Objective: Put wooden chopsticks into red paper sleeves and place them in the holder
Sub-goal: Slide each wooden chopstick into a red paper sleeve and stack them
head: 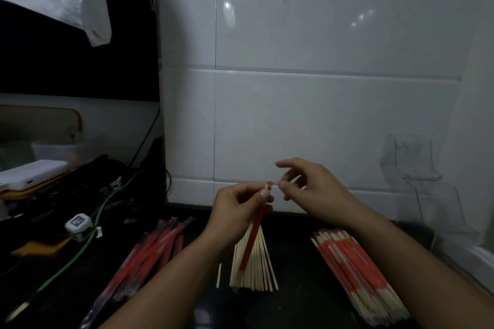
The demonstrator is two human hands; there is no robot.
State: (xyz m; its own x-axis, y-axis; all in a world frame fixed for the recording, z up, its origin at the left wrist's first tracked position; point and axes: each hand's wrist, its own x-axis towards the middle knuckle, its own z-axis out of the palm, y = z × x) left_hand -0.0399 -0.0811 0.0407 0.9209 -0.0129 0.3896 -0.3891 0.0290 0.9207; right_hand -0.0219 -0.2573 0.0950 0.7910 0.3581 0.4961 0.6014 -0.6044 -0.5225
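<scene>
Holding a red paper sleeve [254, 232] upright, the left hand [235, 211] has its fingers curled round the upper part, with pale wood showing at the top and bottom ends, so a pair of chopsticks seems to be inside already. The right hand [310, 187] sits just beside the sleeve's top end, fingertips loosely bent and close to the tip; I cannot tell whether they pinch it or only touch it.

Taking the fan of bare chopsticks [254, 267] directly below the held sleeve as the landmark: to its right lies a sizeable pile of sleeved chopsticks [358, 272], finished but not yet in the holder. To its left lies a bundle of empty sleeves [149, 251]. Beyond it to the right, against the wall, stands the clear holder [417, 165], which looks empty. Judging by this, the sleeving is partly done and the placing has not begun.
</scene>
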